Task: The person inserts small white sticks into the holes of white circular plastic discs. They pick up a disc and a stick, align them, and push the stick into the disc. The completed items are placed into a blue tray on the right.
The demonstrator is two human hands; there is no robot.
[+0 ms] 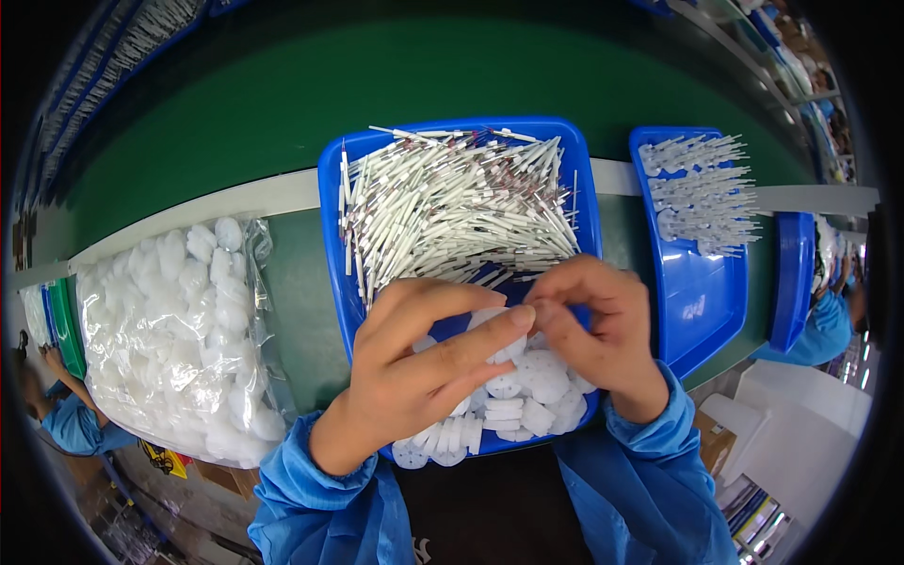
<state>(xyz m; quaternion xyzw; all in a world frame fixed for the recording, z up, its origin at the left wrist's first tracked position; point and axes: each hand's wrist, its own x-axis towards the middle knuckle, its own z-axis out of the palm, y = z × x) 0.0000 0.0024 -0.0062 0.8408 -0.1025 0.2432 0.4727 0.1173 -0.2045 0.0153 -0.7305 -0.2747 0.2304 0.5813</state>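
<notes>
My left hand (400, 363) is closed round a white plastic disc (509, 350), gripped between its fingers over the near part of a blue tray (593, 212). Close against it, my right hand (603, 330) pinches thumb and forefinger together at the disc's edge; anything between those fingertips is hidden. Below both hands lies a pile of white round discs (544, 377), some stacked on edge. The tray's far part holds a heap of thin white sticks (452, 207) with dark reddish and metallic parts.
Left of the tray lies a clear plastic bag (179, 330) full of white discs. To the right, a second blue tray (692, 311) holds rows of discs with sticks standing out (702, 193). Beyond stretches a green table (452, 71). People in blue sleeves work at both sides.
</notes>
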